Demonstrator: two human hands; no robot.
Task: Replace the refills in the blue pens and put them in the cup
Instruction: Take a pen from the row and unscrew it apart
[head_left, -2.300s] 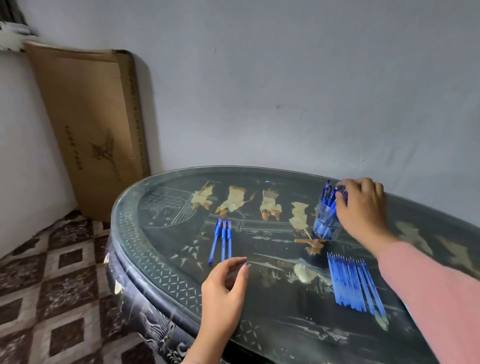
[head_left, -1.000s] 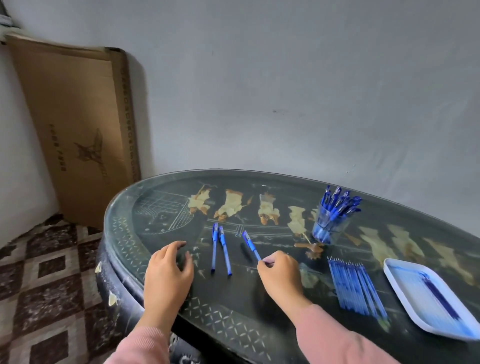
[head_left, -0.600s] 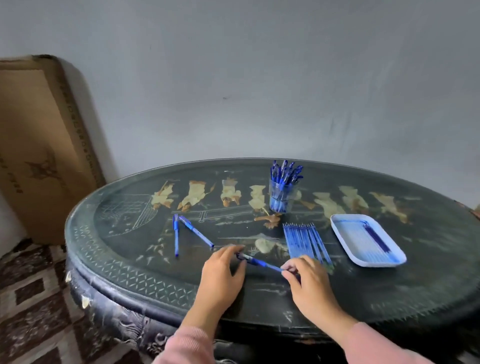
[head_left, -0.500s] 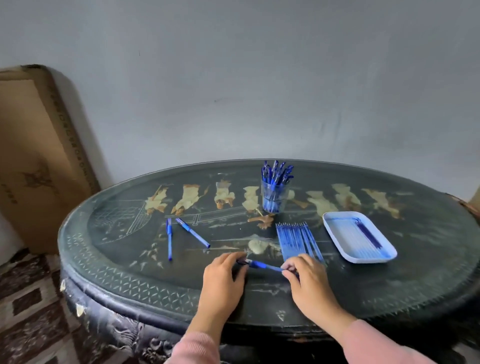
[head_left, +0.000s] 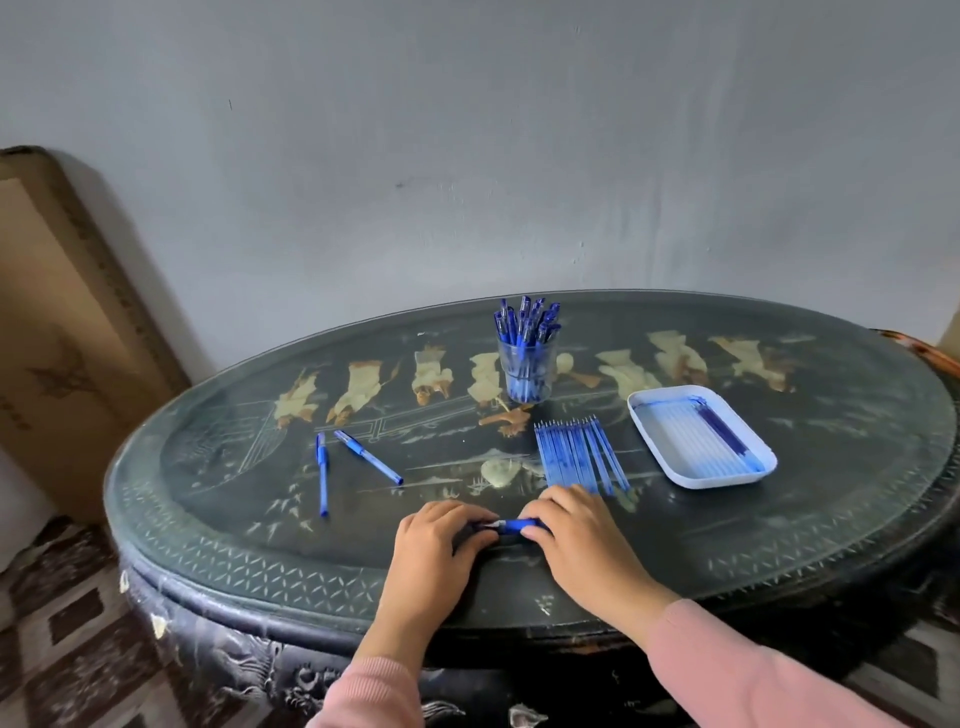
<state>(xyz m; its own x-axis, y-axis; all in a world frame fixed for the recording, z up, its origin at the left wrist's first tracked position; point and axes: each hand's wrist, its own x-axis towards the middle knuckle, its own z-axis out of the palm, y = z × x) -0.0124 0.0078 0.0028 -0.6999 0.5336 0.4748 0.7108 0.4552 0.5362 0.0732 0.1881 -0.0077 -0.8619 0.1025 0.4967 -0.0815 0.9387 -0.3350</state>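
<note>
While pinching one blue pen (head_left: 514, 526) from both ends, left hand (head_left: 436, 540) and right hand (head_left: 582, 535) close together at the near edge of the dark oval table (head_left: 779, 545), fingers curled round the barrel, only a short blue stretch showing between them. Lying crosswise, roughly level; touching the tabletop or just off it, cannot tell. Pink sleeves (head_left: 727, 670) on both wrists. Further back, near the middle, a clear cup (head_left: 525, 374) standing upright, crammed with a bundle of blue pens (head_left: 524, 327) fanning out above the rim. Between cup and right hand, a neat row of blue refills (head_left: 576, 457) laid side by side, near ends just beside the right knuckles. Off to the right of that row and apart from it, a white tray (head_left: 727, 479) holding pale refills (head_left: 680, 436) and one darker blue refill (head_left: 719, 434) along its right side. Over on the left, two loose pens flat on the table: the straight pen (head_left: 322, 475) pointing almost at the camera, the slanted pen (head_left: 368, 457) angled off to the right, far ends near each other, not touching. Beyond the table, a plain grey wall (head_left: 467, 156); leaning against it at far left, a big cardboard box (head_left: 62, 338). Patterned floor tiles (head_left: 62, 623) down in the left corner.
</note>
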